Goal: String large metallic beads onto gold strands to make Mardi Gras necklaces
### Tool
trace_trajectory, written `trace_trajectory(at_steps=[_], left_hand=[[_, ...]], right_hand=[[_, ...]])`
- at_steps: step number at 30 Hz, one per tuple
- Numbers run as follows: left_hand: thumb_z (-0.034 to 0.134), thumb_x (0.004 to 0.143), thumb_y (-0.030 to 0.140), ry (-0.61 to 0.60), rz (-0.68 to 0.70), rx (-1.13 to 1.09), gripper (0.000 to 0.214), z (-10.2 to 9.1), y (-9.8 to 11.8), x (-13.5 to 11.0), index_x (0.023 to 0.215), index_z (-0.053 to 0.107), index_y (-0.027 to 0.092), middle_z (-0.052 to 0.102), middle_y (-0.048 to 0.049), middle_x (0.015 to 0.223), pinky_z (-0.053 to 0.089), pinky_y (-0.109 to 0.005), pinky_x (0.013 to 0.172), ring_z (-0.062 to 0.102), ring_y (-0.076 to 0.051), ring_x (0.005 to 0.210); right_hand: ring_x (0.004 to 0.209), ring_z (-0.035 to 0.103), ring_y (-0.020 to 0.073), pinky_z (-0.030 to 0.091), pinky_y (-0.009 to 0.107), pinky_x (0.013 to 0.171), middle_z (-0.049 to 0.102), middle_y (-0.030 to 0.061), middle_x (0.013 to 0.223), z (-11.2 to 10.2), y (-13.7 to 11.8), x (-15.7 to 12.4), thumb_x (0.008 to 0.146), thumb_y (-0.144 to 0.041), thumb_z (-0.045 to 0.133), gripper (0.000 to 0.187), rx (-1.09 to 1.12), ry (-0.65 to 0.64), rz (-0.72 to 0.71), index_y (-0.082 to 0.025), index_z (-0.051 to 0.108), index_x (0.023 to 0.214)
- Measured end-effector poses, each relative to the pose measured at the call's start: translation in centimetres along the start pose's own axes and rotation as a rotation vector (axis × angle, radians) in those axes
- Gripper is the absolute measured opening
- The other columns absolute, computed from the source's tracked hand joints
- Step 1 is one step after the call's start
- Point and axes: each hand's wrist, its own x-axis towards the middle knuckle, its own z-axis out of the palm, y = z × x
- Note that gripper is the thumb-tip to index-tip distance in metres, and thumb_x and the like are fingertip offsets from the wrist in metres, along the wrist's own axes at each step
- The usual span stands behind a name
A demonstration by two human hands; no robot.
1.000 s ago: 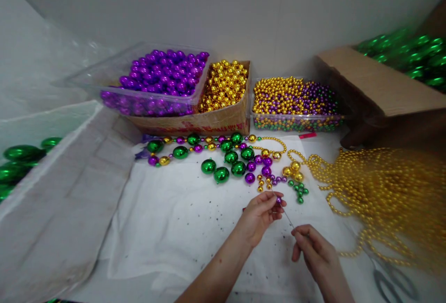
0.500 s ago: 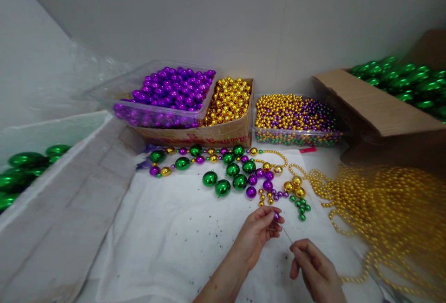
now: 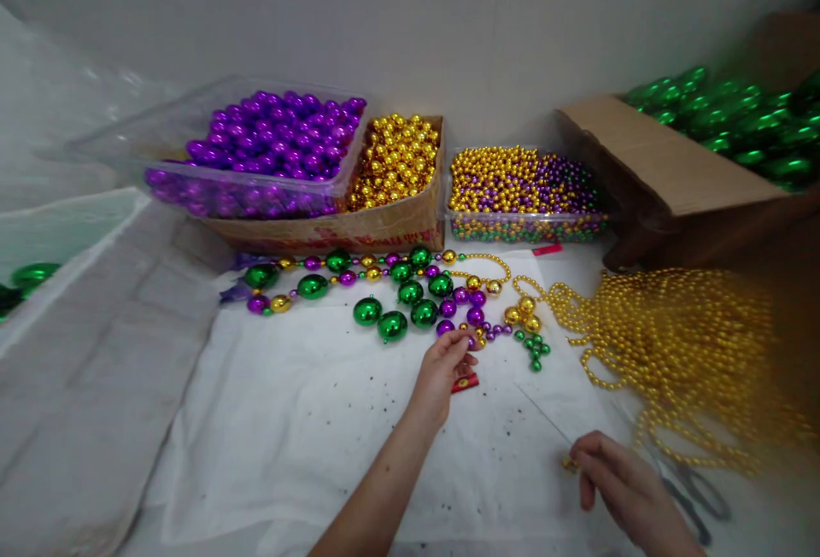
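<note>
Right hand: thumb and fingers pinched on a thin, straight, wire-like needle, slanting up and left out of the grip.
Gold bits: small shiny beads just beside the right fingertips.
Left hand: fingertips drawn together at a small glossy purple bead; cannot tell whether it is gripped.
Under left hand: red strip on wrinkled white cloth, dark-specked.
Beyond left hand: mirror-smooth green balls, round to slightly oval.
Beyond right hand, rightward: heaped strands of round gold beads, partly blurred.
Right of right hand: scissors, looped grey handles.
</note>
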Motion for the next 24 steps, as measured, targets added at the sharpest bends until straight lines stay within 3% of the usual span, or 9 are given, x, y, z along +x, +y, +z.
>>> trace_trajectory(at_steps=[2,5,10,13,19,24], left_hand=[[0.067,0.074,0.028,0.044,0.085,0.151,0.02,0.4,-0.3,1.1,0.091,0.065,0.017,0.064,-0.0028,0.081,0.037,-0.021,0.057,0.052,-0.012,0.064],[0.067,0.072,0.02,-0.039,0.233,0.415,0.012,1.7,-1.3,2.0,0.084,0.068,0.02,0.063,-0.0021,0.08,0.038,-0.024,0.068,0.051,-0.016,0.071],[0.058,0.079,0.014,-0.185,0.467,0.727,0.018,4.1,-3.0,1.3,0.09,0.068,0.025,0.06,-0.0067,0.1,0.027,-0.036,0.099,0.046,-0.025,0.103],[0.054,0.083,0.019,-0.212,0.492,0.76,0.022,5.2,-4.0,0.4,0.1,0.065,0.026,0.054,-0.008,0.112,0.023,-0.04,0.102,0.041,-0.027,0.112],[0.059,0.081,0.019,-0.292,0.494,0.96,0.019,6.8,-6.4,0.8,0.098,0.064,0.024,0.054,-0.01,0.106,0.03,-0.041,0.095,0.043,-0.029,0.102],[0.055,0.083,0.018,-0.313,0.5,0.933,0.019,6.1,-5.7,1.3,0.096,0.066,0.024,0.058,-0.0086,0.1,0.036,-0.036,0.087,0.05,-0.025,0.094]], right_hand=[[0.04,0.034,0.009,0.02,0.02,0.038,0.054,-0.0012,0.047,-2.2,0.0,-0.7,0.073,-0.064,0.061,0.045,0.081,0.072,0.09,-0.019,0.06,0.074],[0.04,0.032,0.0074,0.017,0.019,0.035,0.053,-0.0027,0.054,-3.9,-1.0,-1.5,0.069,-0.059,0.068,0.041,0.235,0.19,0.194,-0.021,0.06,0.082],[0.04,0.028,0.006,0.015,0.019,0.036,0.052,-0.0029,0.057,-2.4,-2.5,-1.3,0.072,-0.054,0.068,0.038,0.371,0.153,0.18,-0.02,0.059,0.087],[0.038,0.023,0.0052,0.01,0.019,0.037,0.052,-0.0033,0.054,-1.3,-2.3,-0.7,0.075,-0.058,0.064,0.04,0.392,0.12,0.153,-0.02,0.058,0.087],[0.038,0.028,0.0057,0.013,0.018,0.036,0.052,-0.0027,0.055,-1.0,-1.9,-0.7,0.073,-0.057,0.066,0.039,0.376,0.154,0.167,-0.02,0.059,0.084],[0.033,0.032,0.0106,0.024,0.024,0.027,0.054,0.0017,0.053,-1.2,-2.2,-0.8,0.062,-0.062,0.07,0.039,0.331,0.153,0.188,-0.026,0.064,0.076]])
